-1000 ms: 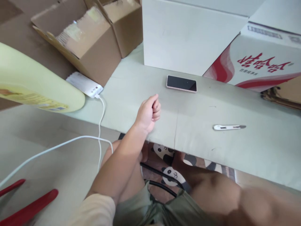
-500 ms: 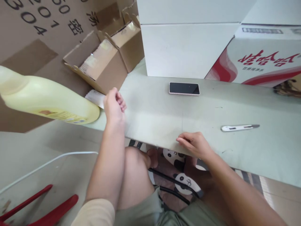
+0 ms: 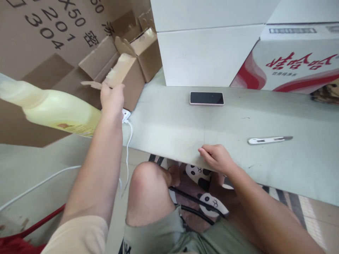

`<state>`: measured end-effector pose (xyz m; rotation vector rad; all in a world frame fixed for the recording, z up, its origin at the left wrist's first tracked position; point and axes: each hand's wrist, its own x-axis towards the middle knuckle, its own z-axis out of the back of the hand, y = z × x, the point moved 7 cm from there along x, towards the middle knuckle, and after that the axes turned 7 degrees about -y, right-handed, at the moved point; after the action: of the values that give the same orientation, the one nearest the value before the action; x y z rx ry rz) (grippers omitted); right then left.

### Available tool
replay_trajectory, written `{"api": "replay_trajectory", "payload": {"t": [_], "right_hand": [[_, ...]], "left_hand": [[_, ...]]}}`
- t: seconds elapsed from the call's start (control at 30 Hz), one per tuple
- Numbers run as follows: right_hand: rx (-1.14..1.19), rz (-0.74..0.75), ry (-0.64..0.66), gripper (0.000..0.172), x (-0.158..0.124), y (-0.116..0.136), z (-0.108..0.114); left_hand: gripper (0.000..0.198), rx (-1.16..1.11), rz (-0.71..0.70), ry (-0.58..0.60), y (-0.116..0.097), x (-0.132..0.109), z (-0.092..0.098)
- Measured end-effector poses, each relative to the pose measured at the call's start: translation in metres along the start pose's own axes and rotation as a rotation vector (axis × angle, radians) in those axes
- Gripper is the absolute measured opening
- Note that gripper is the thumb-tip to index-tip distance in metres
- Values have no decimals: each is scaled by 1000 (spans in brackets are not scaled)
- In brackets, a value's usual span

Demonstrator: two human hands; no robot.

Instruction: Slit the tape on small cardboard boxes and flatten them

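Carton, brown and open-topped [image 3: 134, 79], sits at the far left of the table [image 3: 164, 123], a second brown carton [image 3: 149, 51] just behind it. Left hand [image 3: 112, 98] is at the first carton's near-left top edge, seen from the back, thumb side to the right. Fingers run over the edge and out of sight; cannot tell whether they pinch anything or how wide they are spread. Right hand [image 3: 217, 157] rests at the table's near edge, fingers curled in narrow, nothing visible in them.

Handling notes, as judged: tight approach. Yellow bottle [image 3: 66, 109] lies close along the left forearm in view, so best keep the elbow high and the wrist clear of it. White charging block [image 3: 126, 114] sits by the carton's base, partly behind the hand; its white cable [image 3: 129, 137] drops over the near edge. Lift upward rather than drag, or the cord may snag. Flap edges look ragged and probably bend easily; a light fingertip touch suits them. Right hand seems free to brace the carton.

Elsewhere: phone [image 3: 206, 98] flat at mid-table, far side; white cutter [image 3: 270, 140] to the right, well apart from both hands.
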<state>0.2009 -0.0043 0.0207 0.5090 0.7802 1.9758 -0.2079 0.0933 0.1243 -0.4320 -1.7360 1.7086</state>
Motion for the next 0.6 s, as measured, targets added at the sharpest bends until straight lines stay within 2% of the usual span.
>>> {"api": "replay_trajectory", "payload": {"t": [0.03, 0.07, 0.13, 0.2, 0.27, 0.3, 0.37, 0.43, 0.47, 0.5, 0.53, 0.6], "right_hand": [[-3, 1, -3, 45, 0, 1, 1], [-6, 2, -5, 45, 0, 1, 2], [-6, 10, -16, 45, 0, 3, 4], [5, 30, -44, 44, -1, 6, 7], [52, 49, -128, 35, -2, 8, 15], [96, 58, -204, 28, -3, 7, 21], [232, 85, -398, 19, -6, 3, 36], [383, 125, -579, 35, -11, -5, 50], [441, 145, -643, 43, -14, -10, 55], [481, 163, -688, 50, -16, -13, 59], [504, 178, -719, 55, -18, -16, 62], [502, 211, -738, 63, -22, -17, 66]], "left_hand": [[25, -34, 109, -79, -6, -15, 0], [18, -119, 167, -109, -18, -32, -4], [10, -310, 267, -81, -40, -70, -15], [8, -409, 329, 1, -59, -113, -23], [17, -427, 314, 70, -72, -165, -25], [20, -412, 312, 96, -75, -196, -24], [42, -295, 326, 211, -74, -264, -24], [65, -132, 315, 407, -72, -327, -24], [74, -84, 280, 483, -73, -349, -21], [76, -84, 192, 522, -77, -362, -17], [70, -112, 97, 503, -81, -365, -11], [48, -262, -199, 388, -94, -346, 4]]}}
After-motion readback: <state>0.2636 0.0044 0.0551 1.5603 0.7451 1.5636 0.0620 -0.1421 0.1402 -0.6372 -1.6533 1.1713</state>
